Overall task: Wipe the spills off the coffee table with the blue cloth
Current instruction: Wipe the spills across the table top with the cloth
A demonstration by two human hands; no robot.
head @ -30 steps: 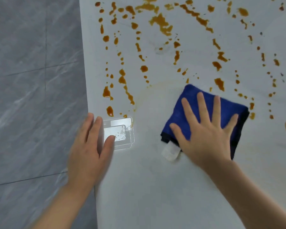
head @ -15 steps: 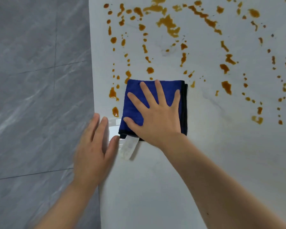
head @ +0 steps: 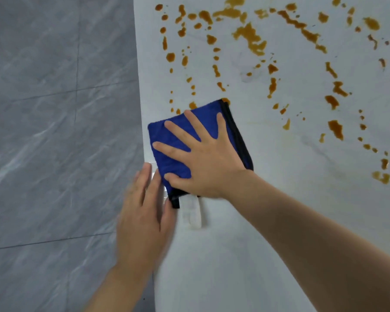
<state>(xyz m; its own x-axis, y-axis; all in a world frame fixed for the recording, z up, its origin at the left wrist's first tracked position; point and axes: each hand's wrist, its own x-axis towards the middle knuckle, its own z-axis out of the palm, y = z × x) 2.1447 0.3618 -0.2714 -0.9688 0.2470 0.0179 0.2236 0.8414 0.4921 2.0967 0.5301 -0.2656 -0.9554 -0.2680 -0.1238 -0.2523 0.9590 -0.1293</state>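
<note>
— How many cloths do you see?

— Just one. The blue cloth [head: 185, 140] is folded and has a black edge. It lies flat on the white desk [head: 268, 255], right at the desk's left edge. One white tag [head: 193, 212] sticks out from its near side. The tag is too blurry to read any words on it.

— And the hands?

— Two. The right hand [head: 208, 164] lies flat on top of the cloth with its fingers spread wide. Its grip is loose; it presses down and does not curl round the cloth. The left hand [head: 144, 219] rests on the desk edge, just beside the cloth. Its fingers are straight and its grip holds nothing. It looks blurry.

— Are there many spills?

— Too many to count! Brown spills [head: 250, 34] dot the far part of the desk, big blobs and tiny drops. A few touch the cloth's far edge. The near part looks clean. Beside the desk is a grey tiled floor [head: 54, 131].
</note>
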